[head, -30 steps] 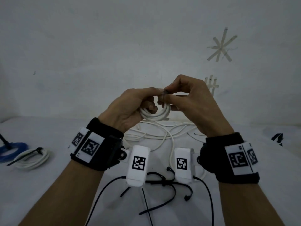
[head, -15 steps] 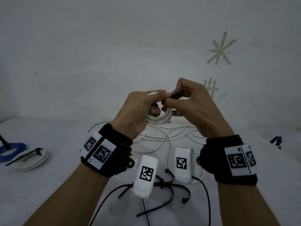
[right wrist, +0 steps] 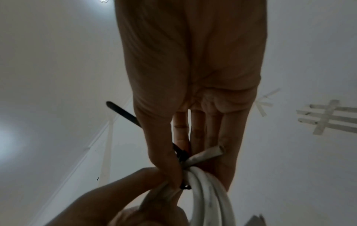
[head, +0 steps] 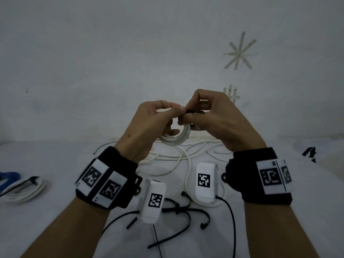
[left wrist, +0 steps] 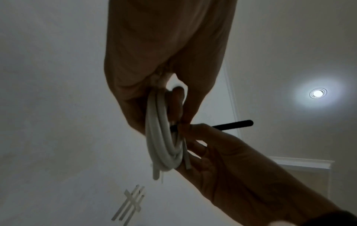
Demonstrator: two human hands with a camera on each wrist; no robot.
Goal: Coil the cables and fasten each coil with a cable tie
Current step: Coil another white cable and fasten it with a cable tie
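The right hand (head: 214, 118) is pinching a black cable tie (left wrist: 231, 124) between thumb and forefinger at the top of a white coil (head: 176, 138), which the left hand (head: 149, 123) is gripping with curled fingers, both raised above the bench (head: 55, 211). This looks like the fastening step: the tie seems threaded, so the next move probably calls for pulling its tail taut. Loose white cables (head: 186, 157) are lying below, spare ties (head: 178, 209) nearer, and a finished coil (head: 24, 190) at left.

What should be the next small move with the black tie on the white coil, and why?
Probably the right hand pulls the black cable tie tighter: the left hand grips the white coil, the tie already wraps it, and its tail sticks out.
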